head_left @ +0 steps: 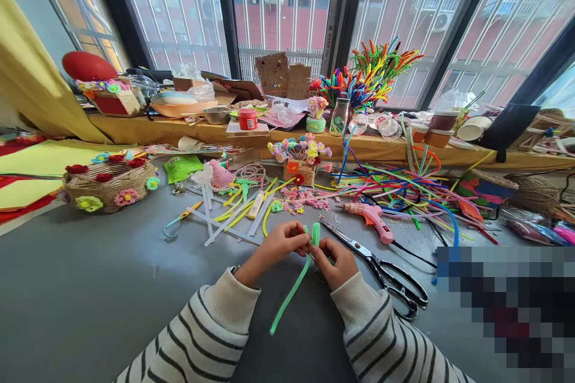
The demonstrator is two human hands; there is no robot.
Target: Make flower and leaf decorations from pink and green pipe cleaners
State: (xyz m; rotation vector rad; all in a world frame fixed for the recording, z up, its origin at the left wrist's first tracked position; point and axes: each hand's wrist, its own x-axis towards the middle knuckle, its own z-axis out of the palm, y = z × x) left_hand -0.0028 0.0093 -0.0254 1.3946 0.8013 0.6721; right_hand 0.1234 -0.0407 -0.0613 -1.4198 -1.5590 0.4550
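Green pipe cleaners [291, 298] are between my two hands, folded into a short upright bundle at the top, with one long end hanging down toward the lower left. My left hand [279, 246] pinches a green strand beside the bundle. The bundle's lower part is gripped by the fingers of my right hand [335, 260]. Large scissors [375, 260] with black handles lie on the grey table just right of my right hand, their blades pointing to the upper left.
A pink glue gun [372, 218] lies beyond the scissors, its cord running right. Loose pipe cleaners [395, 191] are heaped behind it. White sticks [222, 226] lie ahead of my left hand, and a flowered basket [110, 185] stands at the left. The grey table [90, 287] spreads below.
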